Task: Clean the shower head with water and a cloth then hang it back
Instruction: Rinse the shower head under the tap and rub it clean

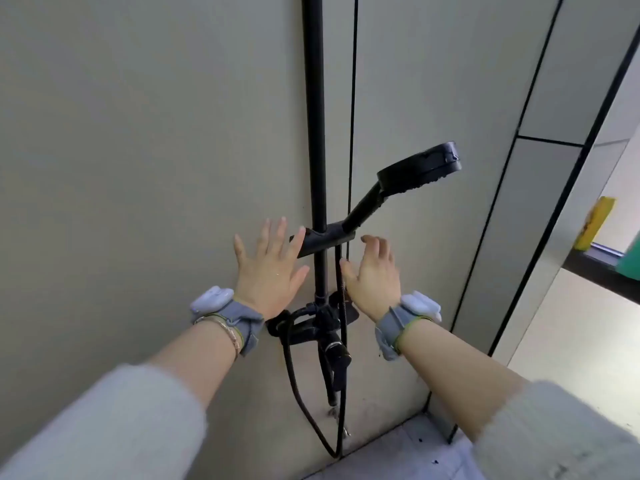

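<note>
Left hand (268, 268) and right hand (372, 275) spread, empty, flanking bracket (323, 239). Shower head (420, 171) seated; likely rigid, light, wet-slick: grip its handle (363, 209) above bracket.

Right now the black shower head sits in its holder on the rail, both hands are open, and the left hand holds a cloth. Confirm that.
One detail is wrong: the left hand holds no cloth; the head view shows it open and empty, fingers spread beside the holder. The rest stands: the black shower head sits in its holder on the rail, and the right hand is open too.
</note>
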`<state>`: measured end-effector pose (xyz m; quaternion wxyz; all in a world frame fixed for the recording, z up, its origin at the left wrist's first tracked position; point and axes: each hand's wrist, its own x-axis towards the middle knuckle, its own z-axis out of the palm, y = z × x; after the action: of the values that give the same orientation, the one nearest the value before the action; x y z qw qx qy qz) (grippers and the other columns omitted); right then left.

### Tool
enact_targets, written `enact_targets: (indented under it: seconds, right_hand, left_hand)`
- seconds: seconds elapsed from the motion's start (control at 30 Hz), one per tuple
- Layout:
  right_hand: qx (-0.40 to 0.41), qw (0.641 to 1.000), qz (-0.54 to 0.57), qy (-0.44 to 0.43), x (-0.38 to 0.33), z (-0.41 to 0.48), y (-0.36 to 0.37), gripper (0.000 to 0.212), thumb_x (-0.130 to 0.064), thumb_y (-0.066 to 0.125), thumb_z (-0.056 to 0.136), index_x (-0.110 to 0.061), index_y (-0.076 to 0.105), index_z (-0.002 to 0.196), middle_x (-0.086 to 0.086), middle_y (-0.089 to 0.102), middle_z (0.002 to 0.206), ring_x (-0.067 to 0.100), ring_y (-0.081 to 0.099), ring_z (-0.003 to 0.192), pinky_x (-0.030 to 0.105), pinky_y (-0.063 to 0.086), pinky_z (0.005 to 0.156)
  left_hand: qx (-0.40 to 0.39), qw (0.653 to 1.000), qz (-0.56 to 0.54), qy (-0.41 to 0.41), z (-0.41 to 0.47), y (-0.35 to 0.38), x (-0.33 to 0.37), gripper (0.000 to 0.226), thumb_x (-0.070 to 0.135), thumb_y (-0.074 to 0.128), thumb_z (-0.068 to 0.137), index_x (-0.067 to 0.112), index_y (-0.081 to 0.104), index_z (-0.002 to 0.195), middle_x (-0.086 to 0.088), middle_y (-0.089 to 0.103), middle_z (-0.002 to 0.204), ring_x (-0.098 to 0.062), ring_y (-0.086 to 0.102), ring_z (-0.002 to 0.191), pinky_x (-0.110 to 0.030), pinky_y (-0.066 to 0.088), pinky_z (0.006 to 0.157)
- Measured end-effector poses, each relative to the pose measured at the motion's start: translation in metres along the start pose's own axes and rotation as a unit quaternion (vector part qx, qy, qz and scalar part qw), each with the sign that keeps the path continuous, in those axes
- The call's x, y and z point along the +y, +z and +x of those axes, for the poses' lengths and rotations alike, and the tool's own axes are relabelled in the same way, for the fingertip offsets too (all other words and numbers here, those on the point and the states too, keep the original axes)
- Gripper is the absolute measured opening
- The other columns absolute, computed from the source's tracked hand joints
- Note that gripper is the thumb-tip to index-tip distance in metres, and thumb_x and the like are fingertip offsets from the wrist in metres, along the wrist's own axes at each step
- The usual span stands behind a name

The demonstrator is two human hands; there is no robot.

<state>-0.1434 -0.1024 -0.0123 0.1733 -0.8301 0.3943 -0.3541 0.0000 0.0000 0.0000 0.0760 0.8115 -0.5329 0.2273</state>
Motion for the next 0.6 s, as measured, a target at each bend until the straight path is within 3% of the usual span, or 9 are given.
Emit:
enact_targets:
  seconds: [0.13, 0.23, 0.37, 0.6]
  right_hand:
    - [-0.011, 0.968, 0.215, 0.129, -0.015, 0.034, 0.001, 0.06, -0.034, 0.047, 0.092, -0.011, 0.022, 0.142, 0.012, 0.031, 0.146, 0.031, 0.04, 0.128, 0.038, 0.037, 0.097]
    - [0.002, 0.932, 0.325, 0.161, -0.024, 0.05, 0.008, 0.036, -0.025, 0.046, 0.093, -0.01, 0.041, 0.125, 0.004, 0.052, 0.113, 0.026, 0.053, 0.109, 0.028, 0.036, 0.082]
    - [0.045, 0.92, 0.345, 0.181, -0.023, 0.06, 0.015, 0.011, -0.024, 0.048, 0.091, -0.02, 0.046, 0.101, -0.012, 0.05, 0.08, 0.016, 0.051, 0.081, 0.028, 0.036, 0.074]
    - [0.097, 0.925, 0.328, 0.163, -0.021, 0.06, 0.016, 0.008, -0.028, 0.047, 0.091, -0.024, 0.041, 0.095, -0.014, 0.049, 0.074, 0.015, 0.051, 0.069, 0.028, 0.036, 0.069]
  left_hand:
    - [-0.01, 1.0, 0.005, 0.001, 0.013, 0.005, 0.01, 0.065, 0.049, 0.023, 0.092, 0.025, -0.001, 0.147, -0.005, 0.006, 0.159, -0.024, 0.002, 0.146, -0.069, 0.007, 0.106]
    - [-0.009, 1.0, -0.004, 0.001, 0.013, 0.008, 0.014, 0.064, 0.046, 0.024, 0.092, 0.022, 0.001, 0.148, -0.006, 0.009, 0.158, -0.023, 0.005, 0.146, -0.069, 0.008, 0.106]
    - [-0.003, 1.0, -0.003, -0.009, 0.015, 0.009, 0.015, 0.064, 0.042, 0.03, 0.092, 0.021, 0.006, 0.148, -0.007, 0.016, 0.156, -0.024, 0.01, 0.145, -0.069, 0.012, 0.105]
    - [-0.009, 1.0, 0.004, -0.011, 0.014, 0.006, 0.016, 0.063, 0.041, 0.031, 0.092, 0.022, 0.007, 0.147, -0.006, 0.021, 0.154, -0.024, 0.011, 0.145, -0.069, 0.01, 0.105]
